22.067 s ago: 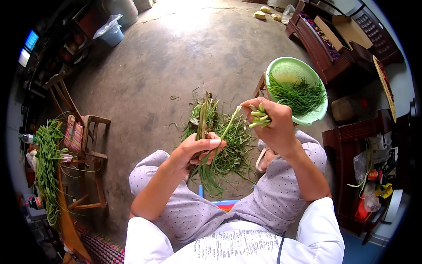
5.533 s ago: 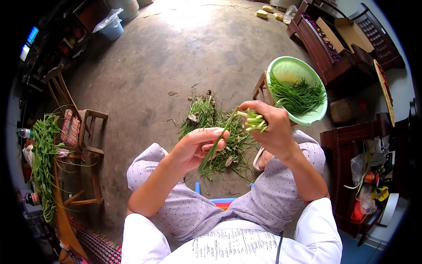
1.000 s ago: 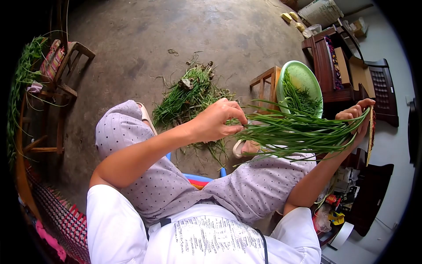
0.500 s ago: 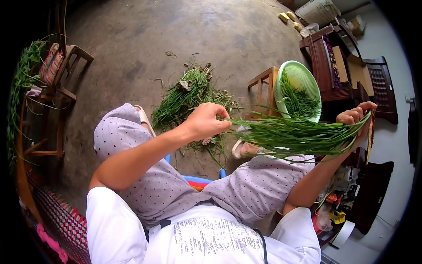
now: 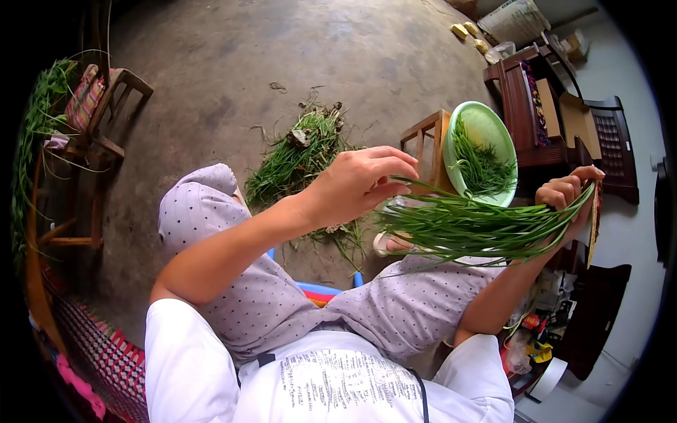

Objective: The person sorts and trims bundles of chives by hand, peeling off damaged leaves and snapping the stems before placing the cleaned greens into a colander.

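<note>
My right hand (image 5: 568,197) is closed around one end of a bunch of long green chives (image 5: 479,225). The blades stretch leftward from it above my knee, their free tips spread loosely. At the tip end, my left hand (image 5: 360,180) is bent with thumb and forefinger close together, a thin chive blade running between them. On the floor beyond lies a messy heap of chives (image 5: 300,155) with dry, brownish bits. A pale green basket (image 5: 488,113) beyond my right hand contains more chives. Beside the right hand is a narrow yellowish strip (image 5: 594,225); what it is I cannot make out.
The basket rests tilted against a wooden stool (image 5: 427,134). Dark wooden furniture (image 5: 518,99) lines the right side. At left stands a wooden chair (image 5: 116,99) with a striped cloth, near more greenery (image 5: 42,127). Between my legs shows a blue seat edge (image 5: 317,288).
My left hand has moved up and to the right, its other fingers loosening from a tight pinch. The bunch in my right hand has shifted only slightly.
</note>
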Demonstrator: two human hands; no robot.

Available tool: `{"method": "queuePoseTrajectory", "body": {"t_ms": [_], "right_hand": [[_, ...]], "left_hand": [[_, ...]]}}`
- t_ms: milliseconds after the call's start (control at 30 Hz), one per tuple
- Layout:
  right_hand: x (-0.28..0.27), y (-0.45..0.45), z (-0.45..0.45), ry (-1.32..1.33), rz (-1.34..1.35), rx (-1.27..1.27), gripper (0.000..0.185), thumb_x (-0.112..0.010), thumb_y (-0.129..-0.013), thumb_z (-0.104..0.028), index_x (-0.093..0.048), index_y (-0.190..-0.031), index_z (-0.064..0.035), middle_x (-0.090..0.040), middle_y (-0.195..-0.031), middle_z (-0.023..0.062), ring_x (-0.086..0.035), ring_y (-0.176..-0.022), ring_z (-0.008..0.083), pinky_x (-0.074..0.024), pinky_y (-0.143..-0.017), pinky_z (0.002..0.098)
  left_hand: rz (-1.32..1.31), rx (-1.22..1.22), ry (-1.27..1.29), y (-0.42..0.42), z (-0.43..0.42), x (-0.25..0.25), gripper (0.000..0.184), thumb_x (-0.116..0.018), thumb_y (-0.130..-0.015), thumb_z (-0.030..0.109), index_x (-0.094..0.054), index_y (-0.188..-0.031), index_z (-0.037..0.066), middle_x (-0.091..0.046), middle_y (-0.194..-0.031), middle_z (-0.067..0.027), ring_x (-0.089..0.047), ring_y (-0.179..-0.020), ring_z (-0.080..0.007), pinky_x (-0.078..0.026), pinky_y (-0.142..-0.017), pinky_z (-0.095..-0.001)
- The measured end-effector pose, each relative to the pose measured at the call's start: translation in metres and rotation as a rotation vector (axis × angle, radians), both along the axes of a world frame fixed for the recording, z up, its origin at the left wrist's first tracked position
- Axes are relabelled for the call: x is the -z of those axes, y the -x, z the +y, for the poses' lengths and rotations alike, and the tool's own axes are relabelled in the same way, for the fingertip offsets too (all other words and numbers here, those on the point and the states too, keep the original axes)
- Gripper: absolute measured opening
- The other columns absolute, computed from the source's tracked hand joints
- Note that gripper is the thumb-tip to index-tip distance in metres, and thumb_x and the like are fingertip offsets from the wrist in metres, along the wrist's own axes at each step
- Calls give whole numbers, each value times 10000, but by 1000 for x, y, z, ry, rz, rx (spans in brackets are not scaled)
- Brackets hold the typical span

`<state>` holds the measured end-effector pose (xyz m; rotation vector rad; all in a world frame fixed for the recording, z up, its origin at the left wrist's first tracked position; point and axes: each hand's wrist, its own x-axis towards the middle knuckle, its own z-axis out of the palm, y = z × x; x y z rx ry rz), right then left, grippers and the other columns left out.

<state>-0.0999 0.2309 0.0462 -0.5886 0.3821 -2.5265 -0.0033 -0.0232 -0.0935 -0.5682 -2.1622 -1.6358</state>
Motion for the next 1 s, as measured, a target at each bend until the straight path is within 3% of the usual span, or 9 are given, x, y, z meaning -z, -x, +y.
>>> {"method": "queuePoseTrajectory", "body": {"t_ms": [167, 333, 433, 600, 767, 867, 1000], "right_hand": [[-6, 1, 2, 86, 33, -134, 192, -500, -931, -237, -620, -944, -86, -282, -474, -77, -202, -369, 17, -194, -356, 179], [-10, -2, 8, 198, 93, -203, 174, -528, -908, -198, -650, -838, -96, -307, -438, -61, -247, -338, 19, -163, -320, 198], [-11, 0, 10, 198, 192, -234, 163, -525, -903, -173, -652, -833, -98, -316, -436, -50, -252, -337, 24, -174, -318, 194], [-13, -6, 9, 166, 188, -259, 202, -532, -884, -159, -662, -750, -82, -313, -416, -35, -236, -321, 47, -190, -311, 205], [-15, -13, 3, 186, 244, -251, 189, -548, -869, -142, -665, -742, -66, -301, -405, -31, -229, -318, 49, -187, -313, 210], [-14, -16, 1, 228, 255, -273, 143, -590, -823, -82, -668, -705, -56, -280, -391, -25, -221, -321, 45, -154, -329, 217], [-12, -18, -5, 235, 324, -325, 112, -598, -769, -21, -671, -687, -45, -288, -393, -29, -215, -323, 36, -129, -339, 211]], "left_hand": [[55, 103, 22, 3, -8, -1, 128, -604, -798, 5, -620, -920, 39, -656, -884, -80, -632, -724, -210, -506, -602, -286], [194, 161, 194, -7, -16, -8, 370, -610, -688, -70, -641, -1021, 88, -627, -782, -82, -602, -676, -242, -488, -594, -357], [145, 195, 196, -12, -16, -9, 396, -596, -678, -87, -643, -1025, 98, -616, -766, -78, -591, -664, -242, -487, -584, -350], [199, 248, 234, -14, -16, -4, 330, -570, -620, -79, -632, -892, 96, -580, -705, -46, -558, -629, -223, -458, -527, -334], [72, 242, 370, -17, -14, -8, 271, -589, -683, -40, -638, -905, 107, -600, -758, -50, -577, -610, -224, -464, -524, -334], [-63, -34, 469, -14, -12, 1, 119, -647, -785, 110, -635, -902, 86, -613, -863, -63, -598, -595, -205, -485, -547, -322], [-124, 10, 251, -11, -9, -6, 119, -651, -771, 61, -640, -889, 76, -607, -854, -59, -593, -629, -197, -475, -539, -308]]}}
